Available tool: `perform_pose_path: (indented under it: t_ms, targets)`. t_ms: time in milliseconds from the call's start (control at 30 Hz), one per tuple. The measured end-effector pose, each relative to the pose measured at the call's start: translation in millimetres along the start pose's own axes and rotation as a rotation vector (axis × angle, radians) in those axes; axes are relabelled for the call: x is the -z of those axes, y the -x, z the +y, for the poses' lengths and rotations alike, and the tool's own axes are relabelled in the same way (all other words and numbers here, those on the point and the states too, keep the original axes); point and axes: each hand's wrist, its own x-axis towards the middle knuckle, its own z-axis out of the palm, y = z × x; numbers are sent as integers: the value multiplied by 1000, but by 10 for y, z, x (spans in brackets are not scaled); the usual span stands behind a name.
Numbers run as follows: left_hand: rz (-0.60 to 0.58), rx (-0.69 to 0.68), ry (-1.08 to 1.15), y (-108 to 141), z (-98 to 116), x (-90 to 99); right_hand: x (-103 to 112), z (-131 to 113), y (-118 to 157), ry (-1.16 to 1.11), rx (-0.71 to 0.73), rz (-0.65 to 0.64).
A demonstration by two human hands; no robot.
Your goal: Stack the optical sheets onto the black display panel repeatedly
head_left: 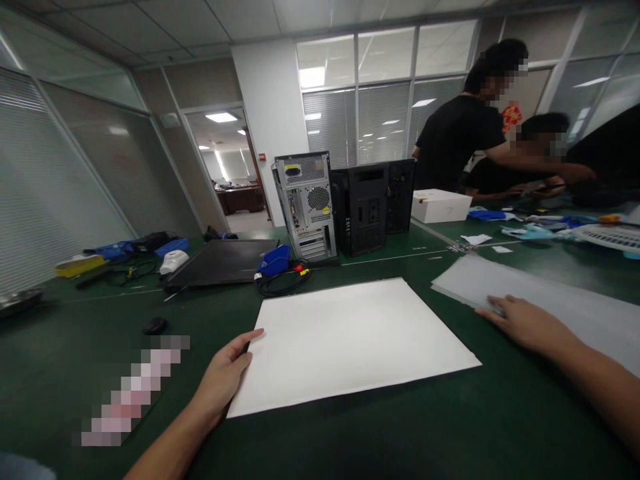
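Note:
A large white rectangular sheet (pixel 345 340) with a thin dark edge along its far and right sides is in front of me. My left hand (pixel 227 370) grips its left edge, the thumb and a finger lying on the top face. To the right, a translucent greyish sheet (pixel 565 300), seemingly layered, rests on the green table. At the near edge of that one, my right hand (pixel 520 323) has its fingers closed on it, palm down. Part of the translucent sheet is hidden under my right hand and forearm.
Behind the white sheet stand an open-backed computer case (pixel 307 207) and black cases (pixel 367 210). A dark flat panel (pixel 225 260), coiled black cable (pixel 280 283) and blue connector (pixel 274 260) lie left. A white box (pixel 440 205) stands farther right, near two people across the green table (pixel 350 433).

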Motion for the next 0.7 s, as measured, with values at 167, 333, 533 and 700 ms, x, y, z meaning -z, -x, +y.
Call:
perform_pose_path:
  t_ms: [167, 333, 533, 700]
  targets:
    - [-8, 12, -3, 3, 2, 4, 106, -199, 85, -2, 51, -18]
    - [8, 0, -27, 13, 17, 19, 289, -537, 200, 13, 65, 24]
    - [-6, -18, -27, -5, -6, 32, 423, -1119, 498, -82, 613, 51]
    - [-6, 16, -38, -4, 7, 2, 501, -1478, 728, -219, 972, -50]
